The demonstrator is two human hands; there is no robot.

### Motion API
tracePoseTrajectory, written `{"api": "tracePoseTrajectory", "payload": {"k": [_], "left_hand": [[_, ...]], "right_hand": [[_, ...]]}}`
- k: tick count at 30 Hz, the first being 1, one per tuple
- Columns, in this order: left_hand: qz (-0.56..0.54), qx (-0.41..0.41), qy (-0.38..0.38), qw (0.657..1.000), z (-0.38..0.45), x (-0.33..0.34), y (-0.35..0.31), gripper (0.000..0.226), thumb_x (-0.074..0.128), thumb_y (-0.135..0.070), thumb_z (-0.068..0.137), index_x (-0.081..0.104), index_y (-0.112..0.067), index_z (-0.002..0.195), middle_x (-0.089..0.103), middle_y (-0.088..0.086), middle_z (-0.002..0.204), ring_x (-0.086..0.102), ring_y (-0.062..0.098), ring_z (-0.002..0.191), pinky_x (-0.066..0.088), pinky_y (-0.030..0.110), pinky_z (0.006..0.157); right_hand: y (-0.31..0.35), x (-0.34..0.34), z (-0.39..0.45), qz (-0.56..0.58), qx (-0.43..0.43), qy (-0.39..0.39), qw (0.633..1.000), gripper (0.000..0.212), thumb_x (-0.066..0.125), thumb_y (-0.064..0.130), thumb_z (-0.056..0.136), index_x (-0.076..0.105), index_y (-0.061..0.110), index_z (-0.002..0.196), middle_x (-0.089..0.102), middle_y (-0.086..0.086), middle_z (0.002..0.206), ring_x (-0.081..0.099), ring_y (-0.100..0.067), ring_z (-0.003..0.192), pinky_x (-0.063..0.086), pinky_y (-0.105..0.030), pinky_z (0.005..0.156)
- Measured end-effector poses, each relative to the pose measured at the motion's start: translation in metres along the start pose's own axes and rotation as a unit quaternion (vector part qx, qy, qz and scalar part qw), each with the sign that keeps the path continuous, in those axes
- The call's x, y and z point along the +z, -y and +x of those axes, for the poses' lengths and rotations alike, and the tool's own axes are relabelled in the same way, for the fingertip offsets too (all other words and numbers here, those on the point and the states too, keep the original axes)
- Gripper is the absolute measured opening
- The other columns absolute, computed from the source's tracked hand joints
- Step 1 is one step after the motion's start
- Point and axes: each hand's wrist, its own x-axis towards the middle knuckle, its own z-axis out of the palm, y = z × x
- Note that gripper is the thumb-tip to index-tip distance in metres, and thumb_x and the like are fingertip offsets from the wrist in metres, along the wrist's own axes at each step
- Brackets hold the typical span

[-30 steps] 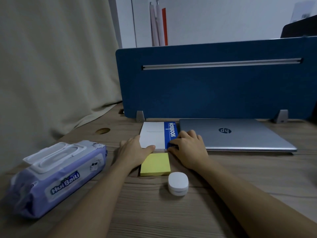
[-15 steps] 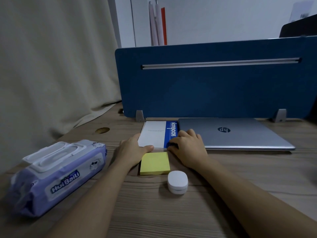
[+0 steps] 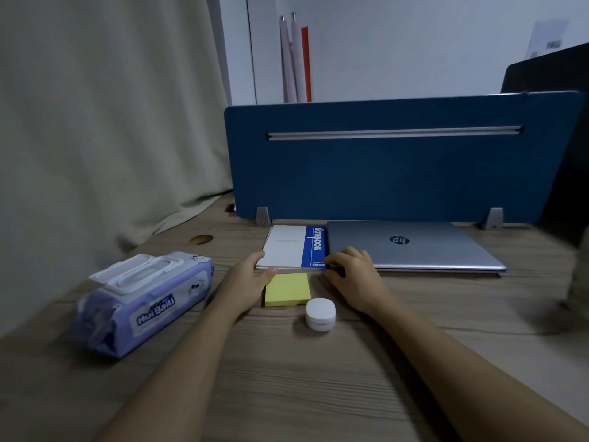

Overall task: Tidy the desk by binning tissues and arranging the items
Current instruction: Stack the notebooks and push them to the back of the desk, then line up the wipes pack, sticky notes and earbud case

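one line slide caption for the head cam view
Both hands square a notebook beside a closed laptop on the desk.

desk (image 3: pixel 318 378): matt wood grain, looks laminate. laptop (image 3: pixel 439 247): brushed silver metal, slight sheen. notebook (image 3: pixel 296 247): paper cover, matt. sticky pad (image 3: pixel 288 288): matt yellow paper. wipes pack (image 3: pixel 143 301): glossy plastic film, hard plastic lid. small case (image 3: pixel 320 314): smooth white plastic. divider (image 3: pixel 398 173): blue felt-like cloth, metal rail.
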Motion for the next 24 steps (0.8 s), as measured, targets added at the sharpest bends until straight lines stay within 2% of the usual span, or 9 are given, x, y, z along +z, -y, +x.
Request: {"api": "tracePoseTrajectory", "payload": {"k": [3,5,8,9,13,18,22,24], "left_hand": [[-0.029,-0.007,0.009,1.0,-0.019,-0.002,-0.003,0.059,0.057,-0.05,0.091,0.039,-0.033,0.144,0.046,-0.001,0.148,0.047,0.018,0.13,0.043,0.037,0.097],[-0.052,-0.011,0.014,0.998,-0.03,-0.003,-0.005,0.058,0.058,-0.05,0.09,0.04,-0.035,0.143,0.048,-0.002,0.146,0.049,0.01,0.122,0.044,0.033,0.093],[-0.078,-0.012,0.017,0.997,-0.052,-0.009,-0.011,0.057,0.06,-0.048,0.09,0.042,-0.034,0.142,0.052,-0.004,0.143,0.051,0.007,0.116,0.047,0.036,0.096],[-0.083,-0.013,0.017,0.996,-0.058,-0.011,-0.012,0.056,0.06,-0.046,0.09,0.043,-0.033,0.141,0.052,-0.005,0.142,0.052,0.009,0.117,0.049,0.04,0.098],[-0.096,-0.011,0.021,0.995,-0.081,-0.016,-0.019,0.049,0.063,-0.035,0.091,0.048,-0.032,0.137,0.055,-0.006,0.138,0.053,0.01,0.119,0.05,0.045,0.099],[-0.098,-0.001,0.032,0.995,-0.109,-0.021,-0.024,0.049,0.062,-0.029,0.092,0.047,-0.033,0.138,0.055,-0.008,0.139,0.052,0.009,0.12,0.047,0.043,0.103],[-0.02,0.049,0.024,0.998,-0.132,-0.037,-0.018,0.047,0.058,-0.037,0.092,0.042,-0.049,0.134,0.052,-0.011,0.14,0.051,0.008,0.119,0.046,0.034,0.096],[0.024,0.075,0.003,0.997,-0.142,-0.051,-0.01,0.047,0.058,-0.036,0.092,0.042,-0.047,0.135,0.051,-0.009,0.141,0.05,0.009,0.12,0.045,0.032,0.096]], "right_hand": [[0.004,-0.008,-0.019,0.015,0.005,0.016,1.0,0.031,0.057,0.027,0.095,0.061,0.022,0.125,0.055,0.0,0.122,0.044,-0.021,0.114,0.04,-0.03,0.095],[0.006,-0.012,-0.031,0.034,0.01,0.023,0.999,0.031,0.058,0.023,0.094,0.062,0.021,0.125,0.056,0.0,0.121,0.048,-0.019,0.114,0.042,-0.028,0.095],[0.012,-0.021,-0.05,0.089,0.016,0.023,0.996,0.029,0.059,0.019,0.094,0.063,0.019,0.122,0.06,0.002,0.118,0.057,-0.012,0.105,0.04,-0.01,0.081],[0.015,-0.024,-0.056,0.102,0.019,0.026,0.994,0.029,0.057,0.02,0.094,0.063,0.02,0.123,0.061,0.003,0.119,0.058,-0.01,0.103,0.041,-0.01,0.081],[0.022,-0.031,-0.076,0.133,0.034,0.036,0.99,0.03,0.056,0.024,0.096,0.062,0.022,0.125,0.066,0.004,0.118,0.06,-0.009,0.104,0.047,-0.024,0.091],[0.031,-0.031,-0.092,0.148,0.034,0.045,0.987,0.033,0.058,0.028,0.095,0.056,0.024,0.128,0.064,0.005,0.112,0.06,-0.009,0.102,0.045,-0.019,0.085],[0.042,-0.026,-0.097,0.105,-0.009,-0.011,0.994,0.036,0.057,0.036,0.094,0.055,0.025,0.128,0.055,0.007,0.126,0.047,-0.007,0.115,0.039,-0.024,0.095],[0.056,-0.024,-0.101,0.079,-0.054,-0.029,0.995,0.036,0.055,0.039,0.094,0.054,0.028,0.128,0.052,0.009,0.129,0.041,-0.007,0.12,0.035,-0.026,0.098]]}}
